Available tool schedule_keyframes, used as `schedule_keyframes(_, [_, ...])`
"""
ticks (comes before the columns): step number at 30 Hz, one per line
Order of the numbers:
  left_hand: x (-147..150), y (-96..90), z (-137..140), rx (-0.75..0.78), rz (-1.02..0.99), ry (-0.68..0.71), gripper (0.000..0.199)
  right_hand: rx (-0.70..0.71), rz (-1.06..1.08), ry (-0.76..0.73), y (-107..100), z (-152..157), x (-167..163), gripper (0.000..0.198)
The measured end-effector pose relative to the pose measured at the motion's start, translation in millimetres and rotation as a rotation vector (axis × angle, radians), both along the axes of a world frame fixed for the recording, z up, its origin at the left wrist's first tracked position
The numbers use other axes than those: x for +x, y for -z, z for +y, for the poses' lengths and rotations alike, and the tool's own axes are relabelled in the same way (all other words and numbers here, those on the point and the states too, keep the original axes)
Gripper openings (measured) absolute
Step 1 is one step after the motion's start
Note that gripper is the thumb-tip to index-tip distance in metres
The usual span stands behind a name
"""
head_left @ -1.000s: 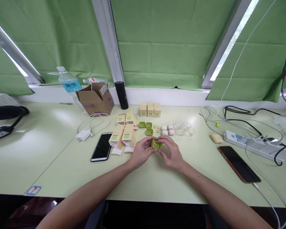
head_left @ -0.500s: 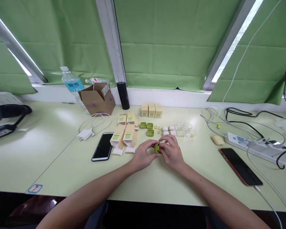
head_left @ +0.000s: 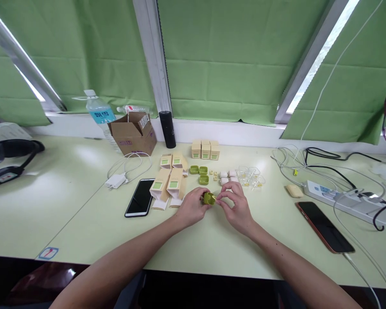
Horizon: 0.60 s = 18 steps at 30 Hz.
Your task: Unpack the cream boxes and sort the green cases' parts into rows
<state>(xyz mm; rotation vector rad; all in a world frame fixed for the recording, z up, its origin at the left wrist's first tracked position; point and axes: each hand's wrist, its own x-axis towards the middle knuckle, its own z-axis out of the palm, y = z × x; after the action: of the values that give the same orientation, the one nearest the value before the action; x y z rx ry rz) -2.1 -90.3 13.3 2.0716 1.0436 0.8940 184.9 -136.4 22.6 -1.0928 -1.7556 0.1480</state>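
My left hand (head_left: 193, 207) grips a small olive-green plastic box (head_left: 208, 198) above the table, its opening turned toward me. At the box's right edge my right hand (head_left: 235, 207) pinches a tiny pale-yellow piece (head_left: 214, 198); its exact shape is too small to tell. Just beyond the hands lie several more green boxes (head_left: 203, 180), tiny yellow pieces (head_left: 215, 174), white rolls (head_left: 224, 174) and clear plastic cases (head_left: 252, 175) with yellow bits inside. To the left of my left hand are open-ended cardboard cartons (head_left: 174, 180) with green labels.
Small closed cartons (head_left: 205, 150) stand at the back, near a black cylinder (head_left: 167, 129) and a brown cardboard box (head_left: 133, 134). One phone (head_left: 139, 197) lies left, another phone (head_left: 324, 226) right, beside a power strip (head_left: 344, 200) and loose cables.
The green box has turned so that its opening shows, and it sits slightly left. My right fingers have drawn off its side and now pinch the tiny yellow piece at its edge.
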Motion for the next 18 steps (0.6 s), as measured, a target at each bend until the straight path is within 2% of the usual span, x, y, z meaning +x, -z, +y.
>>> schedule_keyframes(5, [-2,4.9,2,0.084,0.050,-0.035,0.033,0.045,-0.031,0.130,-7,20,16,0.011])
schedule_keyframes(10, [-2,1.4,-2,0.178,0.216,-0.032,0.030,-0.079,-0.387,0.184,-15,62,22,0.018])
schedule_keyframes(15, [-4,-4.0,-4,0.258,0.425,-0.077,0.026,-0.213,-0.691,0.241,-21,97,6,0.026])
schedule_keyframes(18, [-4,-7.1,-5,0.296,0.477,-0.091,0.031,-0.253,-0.797,0.249,-19,107,-2,0.027])
